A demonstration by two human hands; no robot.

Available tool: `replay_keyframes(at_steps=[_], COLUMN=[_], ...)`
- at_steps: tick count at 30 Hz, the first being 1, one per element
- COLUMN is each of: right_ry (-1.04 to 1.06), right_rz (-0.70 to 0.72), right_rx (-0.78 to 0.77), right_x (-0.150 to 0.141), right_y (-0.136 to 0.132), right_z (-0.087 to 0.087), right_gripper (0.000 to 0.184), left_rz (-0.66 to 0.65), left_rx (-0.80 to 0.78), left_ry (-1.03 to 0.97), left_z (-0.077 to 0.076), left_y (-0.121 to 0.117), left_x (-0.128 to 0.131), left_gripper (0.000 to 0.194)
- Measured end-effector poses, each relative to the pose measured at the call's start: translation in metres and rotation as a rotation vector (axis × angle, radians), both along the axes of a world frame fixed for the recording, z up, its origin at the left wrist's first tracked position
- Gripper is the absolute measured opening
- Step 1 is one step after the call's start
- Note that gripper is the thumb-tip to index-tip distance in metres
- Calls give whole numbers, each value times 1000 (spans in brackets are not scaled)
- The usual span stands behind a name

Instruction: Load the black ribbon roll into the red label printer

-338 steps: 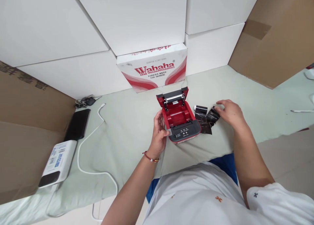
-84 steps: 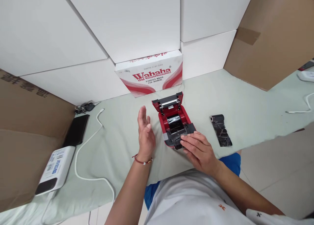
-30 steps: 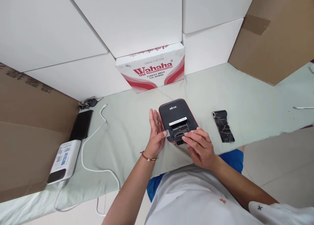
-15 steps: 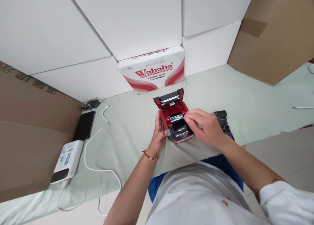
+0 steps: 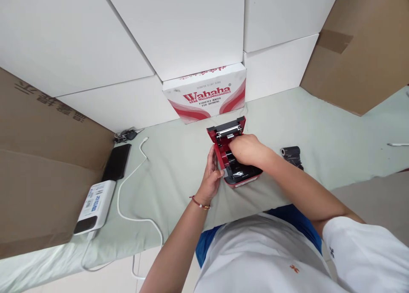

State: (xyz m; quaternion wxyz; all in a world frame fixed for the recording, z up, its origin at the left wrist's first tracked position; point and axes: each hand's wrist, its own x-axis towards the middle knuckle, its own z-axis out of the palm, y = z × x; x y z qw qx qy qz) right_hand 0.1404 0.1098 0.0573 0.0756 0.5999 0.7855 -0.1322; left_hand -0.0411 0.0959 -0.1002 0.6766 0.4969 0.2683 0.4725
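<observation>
A red and black label printer (image 5: 244, 182) stands on the cloth with its lid (image 5: 227, 130) raised. My left hand (image 5: 212, 175) grips the printer's left side, thumb on the front left corner and fingers along the wall. Inside the printer lies shiny black ribbon film (image 5: 240, 171), with part of a black roll (image 5: 229, 157) behind it. Over the right part of the compartment is my right hand (image 5: 246, 149), closed, its fingertips reaching down inside. What those fingers hold is hidden. To the right of the printer, a loose black ribbon roll (image 5: 292, 155) rests on the cloth.
A Wahaha water carton (image 5: 207, 97) stands behind the printer against white boxes (image 5: 198, 24). Brown cartons flank both sides. At left are a white power bank (image 5: 96, 205), a black phone (image 5: 116, 161), keys (image 5: 126, 135) and a white cable (image 5: 119, 199).
My right hand has moved from the roll's right end further back and inward over the compartment, turning knuckles up. My left hand keeps its grip. The camera view has shifted slightly.
</observation>
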Motion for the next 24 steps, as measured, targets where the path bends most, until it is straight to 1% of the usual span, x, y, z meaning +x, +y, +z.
replay_keyframes(at_steps=[2,3,4,6,7,9,11,12,14,16,18,20,22,24], right_ry=[28,93,192,519,659,786,800,781,702,601,555,558,529,436], right_rz=[-16,-17,-16,-40,-90,-252,-385,-415,-414,-384,-368,-393,-476,-574], right_rx=[6,23,40,73,66,84,50,14,-54,-65,-14,65,180,284], right_x=[12,21,32,61,78,111,136,144,149,143,136,134,142,158], right_y=[-10,-17,-26,-46,-56,-74,-85,-88,-88,-87,-87,-91,-99,-106], right_z=[8,13,17,22,22,15,-1,-12,-37,-59,-75,-84,-88,-93], right_gripper=[30,31,31,29,34,48,54,54,47,39,37,42,44,43], left_rz=[-5,-4,-4,-7,-8,-7,-8,-9,-12,-9,-3,-3,-6,-2], left_rx=[-2,-1,2,1,-6,-27,-37,-37,-33,-33,-37,-44,-49,-50], left_ry=[-5,-7,-6,0,1,-4,-10,-10,-2,6,6,1,1,4], left_z=[3,4,5,7,7,7,7,7,7,8,8,9,9,10], left_y=[-1,-1,-2,-2,-3,-3,-2,-2,-1,-1,0,0,-1,-1], left_x=[-1,-1,-1,-1,-1,-1,-1,-1,0,0,0,-1,-1,0], left_gripper=[105,104,104,103,104,105,105,106,106,106,105,105,105,104])
